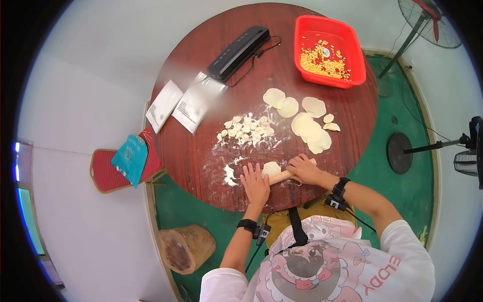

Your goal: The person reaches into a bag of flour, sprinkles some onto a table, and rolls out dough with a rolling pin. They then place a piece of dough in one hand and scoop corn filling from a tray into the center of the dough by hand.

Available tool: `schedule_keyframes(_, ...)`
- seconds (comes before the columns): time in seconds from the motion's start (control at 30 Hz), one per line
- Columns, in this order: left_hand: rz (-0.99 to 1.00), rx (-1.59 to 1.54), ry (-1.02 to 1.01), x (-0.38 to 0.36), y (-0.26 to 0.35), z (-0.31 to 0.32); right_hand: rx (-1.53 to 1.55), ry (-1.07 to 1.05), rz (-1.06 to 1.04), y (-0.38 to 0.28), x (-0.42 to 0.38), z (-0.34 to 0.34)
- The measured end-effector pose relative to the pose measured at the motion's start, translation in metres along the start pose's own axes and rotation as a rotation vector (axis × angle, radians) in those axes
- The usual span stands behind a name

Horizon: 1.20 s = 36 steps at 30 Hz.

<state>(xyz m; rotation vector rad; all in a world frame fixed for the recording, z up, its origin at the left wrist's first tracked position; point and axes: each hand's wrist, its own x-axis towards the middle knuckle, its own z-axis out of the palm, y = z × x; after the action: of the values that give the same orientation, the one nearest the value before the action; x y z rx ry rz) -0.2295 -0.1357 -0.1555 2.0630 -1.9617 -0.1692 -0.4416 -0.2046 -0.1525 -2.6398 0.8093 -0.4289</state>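
A wooden rolling pin (280, 177) lies slantwise over the lower part of a round dough wrapper (271, 168) near the table's front edge. My left hand (255, 184) is laid flat at the pin's left end, its fingers stretched out; the palm hides that end. Bent over the pin's right end is my right hand (305, 170), fingers curled around it, with the tip showing past them. Left of my left hand is a patch of white flour (230, 175). Small dough pieces (246, 129) sit in a floured cluster beyond, and rolled wrappers (309, 128) overlap to their right.
A red basin (355, 70) with yellow bits stands at the back right of the round table (201, 166). A black machine (239, 53) with a cord and plastic bag packs (193, 110) lie back left. A chair (103, 171), log stump (193, 246) and fan base (400, 152) surround it.
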Motion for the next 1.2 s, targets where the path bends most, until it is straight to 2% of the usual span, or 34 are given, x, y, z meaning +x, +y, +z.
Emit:
schedule_keyframes(0.07, -0.001, 0.089, -0.012, -0.001, -0.001, 0.007, -0.016, -0.051, 0.009, -0.003, 0.005, 0.004)
schedule_keyframes(0.13, -0.090, 0.070, 0.007, -0.001, 0.000, 0.009, -0.085, 0.112, 0.064, -0.010, 0.006, 0.001)
schedule_keyframes(0.17, -0.101, 0.067, 0.005, -0.001, 0.001, 0.009, -0.083, 0.103, 0.058, -0.010, 0.006, 0.005)
schedule_keyframes(0.33, -0.065, 0.151, 0.019, 0.008, -0.003, 0.010, -0.158, 0.103, 0.325, -0.012, 0.023, 0.021)
schedule_keyframes(0.43, -0.093, 0.125, -0.028, 0.031, -0.008, 0.006, -0.225, 0.145, 0.327, -0.009, 0.044, 0.013)
schedule_keyframes(0.47, -0.072, 0.060, 0.053, 0.044, -0.014, 0.006, -0.228, 0.159, 0.345, -0.002, 0.057, 0.016)
schedule_keyframes(0.73, -0.120, 0.025, 0.139, 0.078, -0.027, 0.009, -0.256, 0.104, 0.323, 0.021, 0.094, 0.011)
schedule_keyframes(0.97, -0.177, 0.045, 0.068, 0.035, -0.009, 0.013, -0.231, 0.081, 0.256, 0.008, 0.064, 0.013)
schedule_keyframes(1.03, -0.116, 0.080, -0.017, 0.016, 0.002, 0.010, -0.200, 0.068, 0.275, -0.001, 0.043, 0.016)
schedule_keyframes(1.2, -0.051, 0.083, -0.003, -0.014, 0.010, 0.014, -0.141, 0.018, 0.308, -0.020, 0.009, 0.013)
